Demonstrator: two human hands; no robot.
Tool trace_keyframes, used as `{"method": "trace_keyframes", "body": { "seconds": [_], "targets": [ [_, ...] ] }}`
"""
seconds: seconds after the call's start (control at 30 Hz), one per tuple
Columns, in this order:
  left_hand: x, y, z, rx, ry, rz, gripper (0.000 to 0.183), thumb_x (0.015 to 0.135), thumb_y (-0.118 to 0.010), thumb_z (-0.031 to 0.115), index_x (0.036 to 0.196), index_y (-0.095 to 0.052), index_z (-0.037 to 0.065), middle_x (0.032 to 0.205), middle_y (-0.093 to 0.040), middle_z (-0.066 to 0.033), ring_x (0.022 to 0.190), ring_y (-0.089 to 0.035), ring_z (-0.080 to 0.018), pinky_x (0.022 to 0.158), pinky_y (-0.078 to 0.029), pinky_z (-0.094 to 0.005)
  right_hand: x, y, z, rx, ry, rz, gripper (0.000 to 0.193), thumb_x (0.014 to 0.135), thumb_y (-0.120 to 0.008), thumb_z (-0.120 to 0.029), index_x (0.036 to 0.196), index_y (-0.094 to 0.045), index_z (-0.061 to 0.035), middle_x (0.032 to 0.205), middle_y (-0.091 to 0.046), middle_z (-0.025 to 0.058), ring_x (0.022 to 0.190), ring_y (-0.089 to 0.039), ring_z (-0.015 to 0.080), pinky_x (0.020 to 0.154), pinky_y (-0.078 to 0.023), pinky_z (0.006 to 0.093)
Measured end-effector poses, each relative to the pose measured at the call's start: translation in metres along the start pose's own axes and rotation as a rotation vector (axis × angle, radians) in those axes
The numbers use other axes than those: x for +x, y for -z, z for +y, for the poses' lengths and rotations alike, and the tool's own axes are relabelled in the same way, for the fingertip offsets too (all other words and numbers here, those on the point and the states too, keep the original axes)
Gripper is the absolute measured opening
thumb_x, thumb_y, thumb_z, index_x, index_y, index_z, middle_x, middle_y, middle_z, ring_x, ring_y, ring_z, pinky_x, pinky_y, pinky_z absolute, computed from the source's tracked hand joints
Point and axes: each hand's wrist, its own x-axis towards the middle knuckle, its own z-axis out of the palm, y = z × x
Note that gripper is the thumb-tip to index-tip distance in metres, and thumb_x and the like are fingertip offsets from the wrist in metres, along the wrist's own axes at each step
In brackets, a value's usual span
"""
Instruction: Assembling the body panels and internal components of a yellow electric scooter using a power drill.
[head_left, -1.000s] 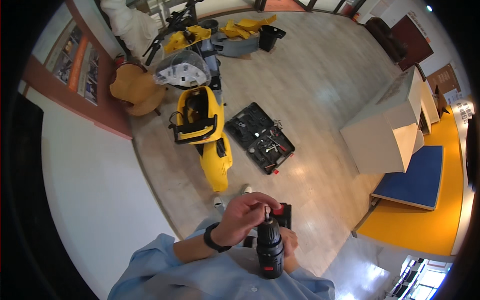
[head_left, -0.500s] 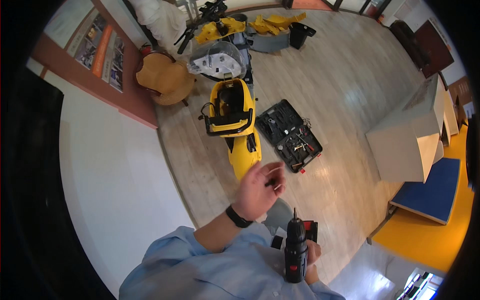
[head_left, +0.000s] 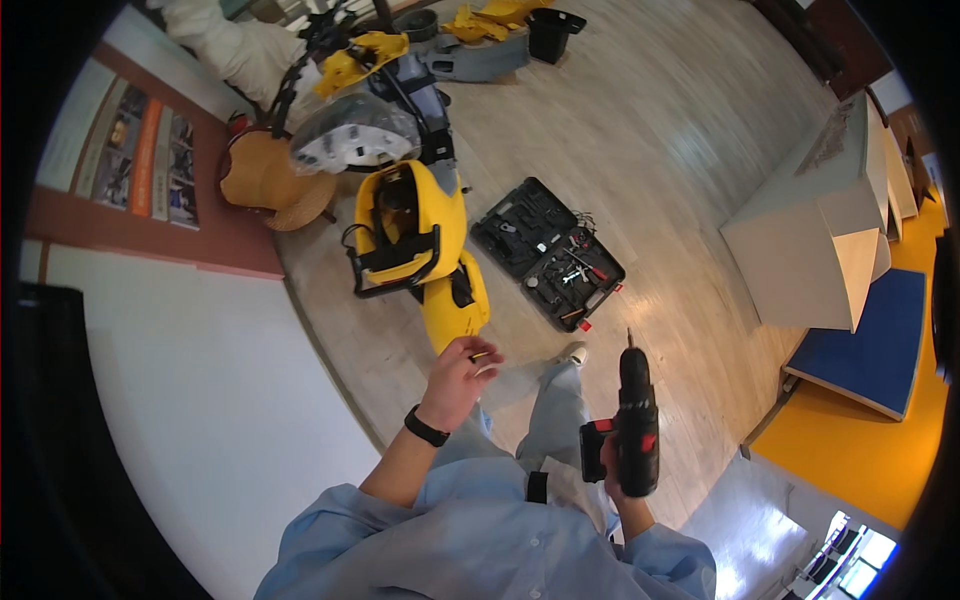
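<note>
My right hand (head_left: 611, 478) grips a black and red cordless drill (head_left: 638, 425) by its handle, right of my body, with its bit toward the far side. My left hand (head_left: 456, 383), with a dark band at its wrist, is raised over the near end of a partly stripped yellow scooter (head_left: 455, 310). Its fingers are curled round a small dark piece, too small to name. An open black tool case (head_left: 548, 262) with several hand tools lies on the floor right of the scooter.
Beyond the scooter's raised seat (head_left: 355, 135) lie yellow and grey panels (head_left: 480, 60). A tan chair (head_left: 270, 180) stands left of it, by a white wall panel (head_left: 200, 360). At the right are a pale cabinet (head_left: 800, 240), a blue board (head_left: 865, 340) and a yellow surface (head_left: 830, 450).
The view has shifted, showing my legs and a shoe. My right hand has brought the drill forward and to the right. My left hand has drawn back to the left.
</note>
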Motion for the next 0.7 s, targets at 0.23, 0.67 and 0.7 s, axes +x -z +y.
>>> {"method": "trace_keyframes", "body": {
  "seconds": [0.23,0.67,0.7],
  "targets": [
    [0.109,0.021,-0.106,0.352,0.134,0.425,0.012,0.1,-0.051,0.011,0.109,-0.047,0.003,0.096,-0.066,-0.0133,0.063,-0.062,-0.0171,0.058,-0.05,-0.0249,0.179,0.068,-0.065,0.084,-0.332,0.245,0.028,0.083,-0.058,-0.016,0.108,-0.054,-0.0041,0.062,-0.046,-0.0017,0.049,-0.044,0.0097,0.05,-0.042,0.0262],
    [0.275,0.036,-0.143,0.513,0.157,0.443,0.01,0.097,-0.055,0.01,0.102,-0.056,0.001,0.082,-0.064,-0.0055,0.057,-0.054,-0.0121,0.051,-0.042,-0.027,0.361,0.119,-0.049,0.308,-0.694,0.33,0.015,0.081,-0.057,-0.017,0.088,-0.054,-0.0043,0.055,-0.046,-0.0034,0.047,-0.047,0.0076,0.049,-0.046,0.0221],
    [0.288,0.039,-0.145,0.491,0.156,0.439,0.01,0.097,-0.055,0.01,0.102,-0.056,0.001,0.082,-0.064,-0.0055,0.057,-0.054,-0.0121,0.051,-0.042,-0.027,0.366,0.108,-0.049,0.275,-0.755,0.339,0.014,0.081,-0.057,-0.017,0.088,-0.055,-0.005,0.055,-0.046,-0.0034,0.047,-0.047,0.0078,0.049,-0.046,0.0224]
  ]
}}
